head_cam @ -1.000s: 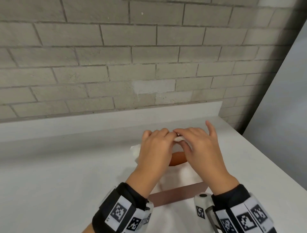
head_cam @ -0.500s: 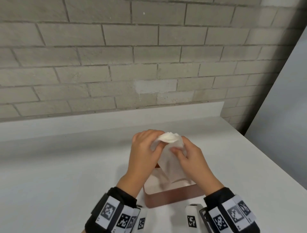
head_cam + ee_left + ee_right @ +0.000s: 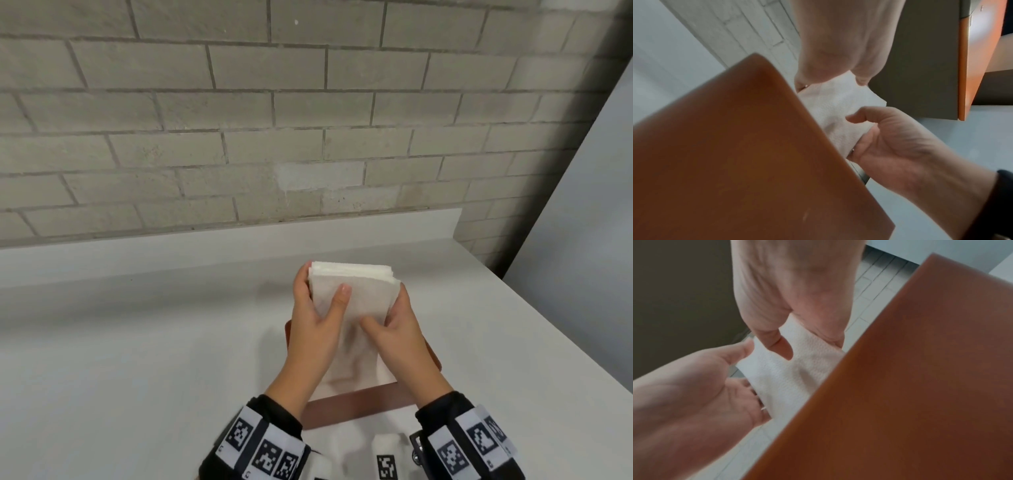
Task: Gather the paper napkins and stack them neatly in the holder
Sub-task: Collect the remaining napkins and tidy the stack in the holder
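A stack of white paper napkins (image 3: 356, 294) stands upright between my two hands, its lower part down inside the brown holder (image 3: 356, 407) on the white counter. My left hand (image 3: 317, 305) grips the stack's left edge, thumb across its front face. My right hand (image 3: 394, 323) pinches the right edge lower down. In the left wrist view the napkins (image 3: 838, 104) show past the holder wall (image 3: 735, 146), held by the left hand (image 3: 828, 65) and right hand (image 3: 890, 138). The right wrist view shows the napkins (image 3: 793, 373), the right hand (image 3: 797, 305), the left hand (image 3: 694, 394) and the holder (image 3: 920, 386).
The white counter (image 3: 137, 342) runs left and right of the holder. Behind it a low white ledge (image 3: 205, 246) meets a grey brick wall (image 3: 239, 137). The counter's right edge (image 3: 565, 325) slants close to my right hand.
Both hands were low over the napkins a second ago. They lifted the bundle and have now squared it into an upright stack over the holder.
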